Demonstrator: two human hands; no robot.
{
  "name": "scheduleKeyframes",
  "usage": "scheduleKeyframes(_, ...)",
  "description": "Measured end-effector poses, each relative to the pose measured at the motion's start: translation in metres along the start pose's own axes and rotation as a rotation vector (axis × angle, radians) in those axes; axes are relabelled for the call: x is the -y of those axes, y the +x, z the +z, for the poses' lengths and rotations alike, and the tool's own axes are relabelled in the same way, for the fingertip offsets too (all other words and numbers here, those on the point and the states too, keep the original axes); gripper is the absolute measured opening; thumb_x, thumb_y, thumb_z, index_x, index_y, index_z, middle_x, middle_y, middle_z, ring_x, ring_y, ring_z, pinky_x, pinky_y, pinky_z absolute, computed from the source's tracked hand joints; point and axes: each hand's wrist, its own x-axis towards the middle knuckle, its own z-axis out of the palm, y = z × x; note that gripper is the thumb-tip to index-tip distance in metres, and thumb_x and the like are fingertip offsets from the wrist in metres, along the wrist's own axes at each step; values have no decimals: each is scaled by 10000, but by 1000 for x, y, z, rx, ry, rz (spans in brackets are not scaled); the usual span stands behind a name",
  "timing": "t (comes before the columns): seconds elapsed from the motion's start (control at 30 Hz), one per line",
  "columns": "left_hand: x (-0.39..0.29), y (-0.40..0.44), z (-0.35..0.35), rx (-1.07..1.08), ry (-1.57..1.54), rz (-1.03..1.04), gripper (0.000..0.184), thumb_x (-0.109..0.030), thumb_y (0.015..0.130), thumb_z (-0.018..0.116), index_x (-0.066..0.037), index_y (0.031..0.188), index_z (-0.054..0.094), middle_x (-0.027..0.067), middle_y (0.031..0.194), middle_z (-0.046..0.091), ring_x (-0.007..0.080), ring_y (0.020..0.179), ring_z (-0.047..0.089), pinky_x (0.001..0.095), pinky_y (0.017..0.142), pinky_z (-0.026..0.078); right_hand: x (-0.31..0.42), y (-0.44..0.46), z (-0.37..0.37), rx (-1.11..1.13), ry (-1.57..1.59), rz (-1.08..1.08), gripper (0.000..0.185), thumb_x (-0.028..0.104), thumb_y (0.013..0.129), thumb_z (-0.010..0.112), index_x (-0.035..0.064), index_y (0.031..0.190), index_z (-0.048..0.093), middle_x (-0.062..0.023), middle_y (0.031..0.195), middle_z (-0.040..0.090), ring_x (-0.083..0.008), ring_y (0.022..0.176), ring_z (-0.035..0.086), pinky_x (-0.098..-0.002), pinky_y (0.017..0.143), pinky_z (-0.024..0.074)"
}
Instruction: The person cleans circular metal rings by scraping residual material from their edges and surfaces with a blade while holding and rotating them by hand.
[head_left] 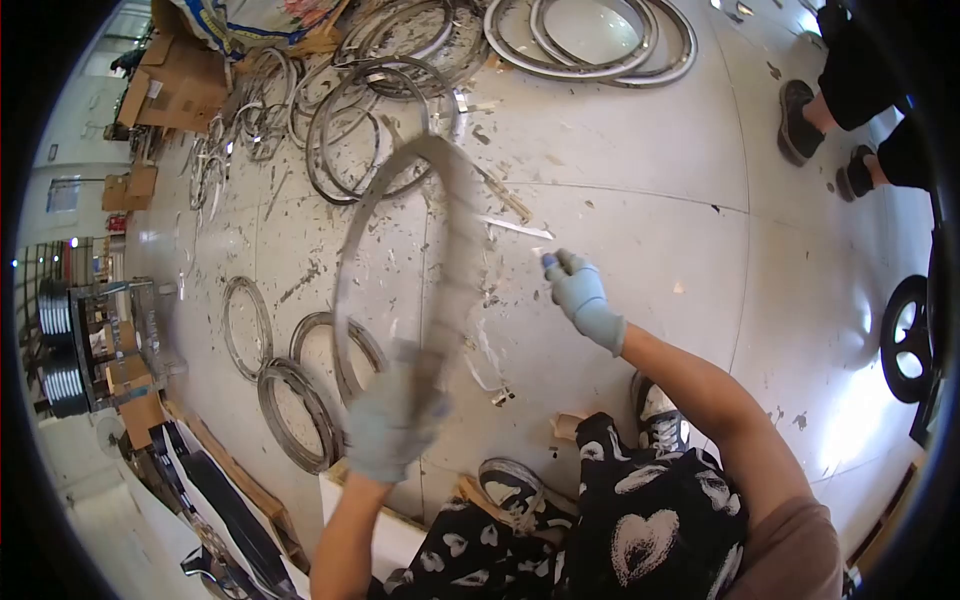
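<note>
Fingers of the left hand (385,428) are clamped on a blurred ring (457,235); the right hand (583,300) curls, whether fully closed I cannot tell.

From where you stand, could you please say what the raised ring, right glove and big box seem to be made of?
Ring: perhaps dull metal, given its grey tone; motion blur leaves this open. Right glove: probably matte fabric, from its soft, close fit. Box: likely plain cardboard, matte brown with folded flaps.
</note>
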Motion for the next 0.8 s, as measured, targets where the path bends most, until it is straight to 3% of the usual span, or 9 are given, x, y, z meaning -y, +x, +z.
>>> scheduleKeyframes(0.17, 14, -9, 19, 384, 249, -9, 688, -238, 717, 692, -75, 1328, 419, 84, 726, 574, 238, 625, 578, 339, 519, 482, 24, 12, -26, -228, 316, 143, 367, 314, 925, 519, -26, 1055, 571, -27, 673, 533, -79, 543, 434, -249, 509, 398)
scheduleKeyframes(0.2, 35, 6, 10, -12, 197, 178, 584, -284, 805, 653, -56, 1301, 446, 69, 737, 588, 196, 631, 594, 322, 434, 450, 22, 15, -31, -183, 275, 105, 362, 315, 926, 514, -23, 1042, 566, -29, 675, 533, -86, 537, 436, -251, 510, 400)
scheduleKeyframes(0.27, 29, 14, -30, -134, -590, -675, 481, -368, 905, 539, -36, 1249, 488, 29, 674, 550, 124, 559, 554, 260, 398, 418, 19, 14, -30, -74, 192, 79, 327, 315, 929, 499, 1, 996, 560, -46, 675, 543, -113, 534, 472, -268, 515, 415)
scheduleKeyframes(0.33, 28, 40, -76, -211, -602, -992, 473, -430, 926, 473, -22, 1156, 543, 5, 634, 518, 82, 491, 498, 222, 380, 390, 28, 6, -17, 30, 106, 22, 309, 311, 927, 497, 15, 991, 560, -61, 674, 552, -128, 545, 494, -284, 529, 425)
scheduleKeyframes(0.47, 74, 54, -97, -131, -895, -1049, 486, -460, 915, 475, -10, 1073, 568, 13, 603, 502, 74, 432, 457, 207, 365, 372, 38, -20, 11, 372, -118, -12, 267, 282, 904, 493, 41, 988, 572, -132, 730, 610, -237, 634, 591, -367, 614, 463)
scheduleKeyframes(0.63, 94, 76, -54, 149, -940, -1297, 505, -494, 908, 464, -19, 1037, 579, 57, 659, 600, 82, 448, 507, 193, 380, 390, 21, -28, 20, 365, -328, -20, 278, 261, 866, 488, 35, 969, 614, -206, 867, 634, -373, 818, 604, -429, 733, 461)
scheduleKeyframes(0.7, 85, 77, -59, 202, -1082, -1208, 537, -507, 919, 417, -24, 1113, 548, 126, 800, 647, 137, 507, 557, 231, 456, 464, 7, -20, 22, 349, -346, -83, 279, 262, 867, 487, 35, 971, 613, -211, 848, 628, -363, 811, 605, -424, 728, 462)
scheduleKeyframes(0.77, 46, 59, -58, -169, -1112, -994, 577, -523, 922, 388, -22, 1182, 510, 190, 996, 625, 205, 723, 619, 291, 661, 520, 11, -18, 20, 347, -299, -83, 276, 257, 870, 485, 35, 980, 606, -212, 848, 627, -364, 809, 604, -426, 727, 461)
scheduleKeyframes(0.8, 47, 32, -59, -124, -1057, -965, 642, -555, 912, 381, -6, 1232, 471, 171, 1002, 621, 227, 775, 623, 326, 717, 516, 13, -16, 18, 342, -257, -79, 272, 251, 872, 482, 35, 988, 599, -213, 849, 626, -365, 807, 602, -429, 726, 460)
